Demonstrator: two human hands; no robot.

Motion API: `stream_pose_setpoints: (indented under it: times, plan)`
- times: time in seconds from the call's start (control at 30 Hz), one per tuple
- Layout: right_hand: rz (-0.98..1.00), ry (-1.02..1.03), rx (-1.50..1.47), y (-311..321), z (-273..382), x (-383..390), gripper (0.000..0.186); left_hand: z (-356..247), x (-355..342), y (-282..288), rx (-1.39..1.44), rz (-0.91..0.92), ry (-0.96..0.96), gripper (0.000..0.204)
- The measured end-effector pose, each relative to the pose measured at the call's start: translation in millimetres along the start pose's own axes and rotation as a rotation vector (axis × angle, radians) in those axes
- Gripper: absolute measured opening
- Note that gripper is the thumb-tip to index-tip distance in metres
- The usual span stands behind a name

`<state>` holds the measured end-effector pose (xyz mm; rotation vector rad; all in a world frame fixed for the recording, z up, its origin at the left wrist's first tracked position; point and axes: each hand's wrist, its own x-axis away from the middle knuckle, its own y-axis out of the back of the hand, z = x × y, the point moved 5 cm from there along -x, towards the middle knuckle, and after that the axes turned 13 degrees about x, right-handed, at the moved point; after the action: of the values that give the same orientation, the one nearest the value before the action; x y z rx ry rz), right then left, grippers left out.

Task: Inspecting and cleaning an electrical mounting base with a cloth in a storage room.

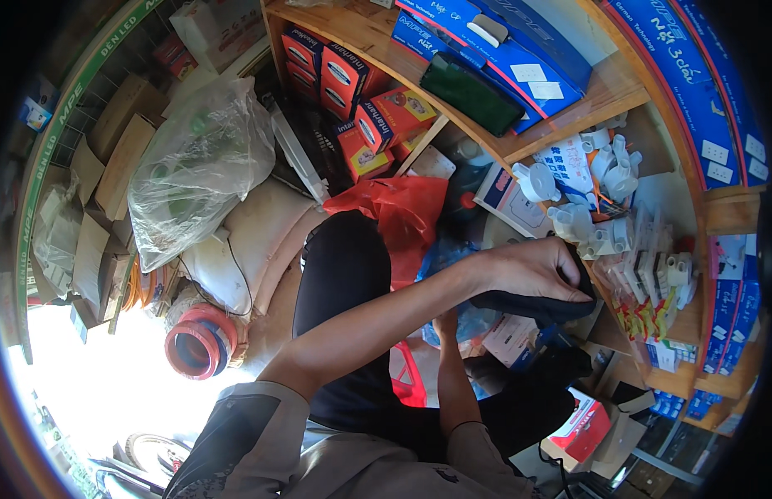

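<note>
My left hand (pixel 552 274) reaches across to the right with its fingers curled round a black soft item (pixel 515 306) that I cannot identify more closely. My right hand (pixel 444 323) is lower, behind my left forearm beside a crumpled blue plastic bag (pixel 473 323); its fingers are mostly hidden. A red plastic bag (pixel 402 212) lies just beyond my black-trousered leg (pixel 340 258), and part of a red plastic stool (pixel 409 374) shows below. White pipe fittings (pixel 606 233) crowd the shelf beside my left hand.
Wooden shelving (pixel 594 110) holds blue boxes, red boxes (pixel 373 125) and a dark phone (pixel 469 91). At the left are a clear bag (pixel 199 166), sacks (pixel 219 266), cardboard (pixel 120 166) and orange-red rolls (pixel 189 349). A red-and-white box (pixel 581 428) lies at lower right.
</note>
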<state>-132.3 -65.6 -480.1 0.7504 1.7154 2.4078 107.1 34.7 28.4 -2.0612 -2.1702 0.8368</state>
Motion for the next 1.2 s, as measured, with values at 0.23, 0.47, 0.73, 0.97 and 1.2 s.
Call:
stream_pose_setpoints:
  times: [0.23, 0.47, 0.73, 0.97, 1.2]
  plan:
    - [-0.225, -0.257, 0.117, 45.2, -7.9, -4.2, 0.056, -3.4, 0.5, -5.4, 0.020, -0.092, 0.014, 0.029]
    - [-0.319, -0.165, 0.116, 83.2, -26.8, 26.0, 0.061, 5.0, 0.2, -0.6, 0.246, -0.077, 0.141, 0.026]
    - [-0.325, -0.162, 0.399, 118.6, -25.8, 55.9, 0.064, 4.1, -10.8, -8.5, 0.438, -0.083, -0.129, 0.025]
    - [-0.263, -0.383, 0.173, 157.6, 4.7, 51.1, 0.042, 19.8, -7.0, 6.5, 0.238, -0.151, 0.004, 0.034]
    - [0.186, -0.378, 0.165, 115.2, -36.2, 33.6, 0.057, 15.2, -22.5, -7.3, 0.317, -0.117, -0.083, 0.031]
